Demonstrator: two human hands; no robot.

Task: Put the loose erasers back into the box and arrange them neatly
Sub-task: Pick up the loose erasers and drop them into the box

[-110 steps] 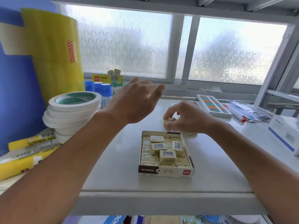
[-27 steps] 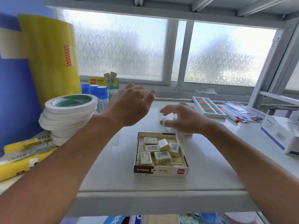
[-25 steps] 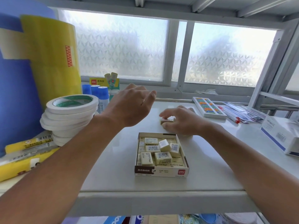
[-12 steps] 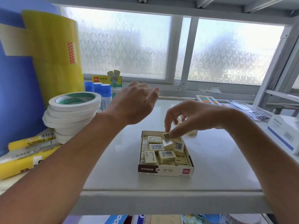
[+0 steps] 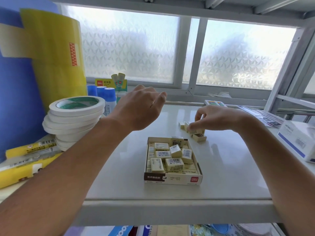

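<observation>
An open cardboard eraser box (image 5: 173,179) sits mid-shelf, holding several cream erasers (image 5: 173,164) piled crookedly over a flat layer. One eraser (image 5: 177,142) leans on the box's far rim. Behind the box's right corner lie a few loose erasers (image 5: 199,137). My right hand (image 5: 214,119) is over that pile, thumb and fingers pinched on one loose eraser (image 5: 194,130). My left hand (image 5: 139,109) hovers above the shelf, left of and behind the box, fingers loosely curled, holding nothing that I can see.
A stack of white tape rolls (image 5: 75,116) stands at the left, with yellow packets (image 5: 25,160) in front and blue glue sticks (image 5: 109,97) behind. A white carton (image 5: 300,140) sits at the right edge. A colourful flat pack (image 5: 215,103) lies far right by the window.
My right hand left the box, where it dropped an eraser half a second ago, and moved back right to the loose pile and pinched another. The left hand has barely moved.
</observation>
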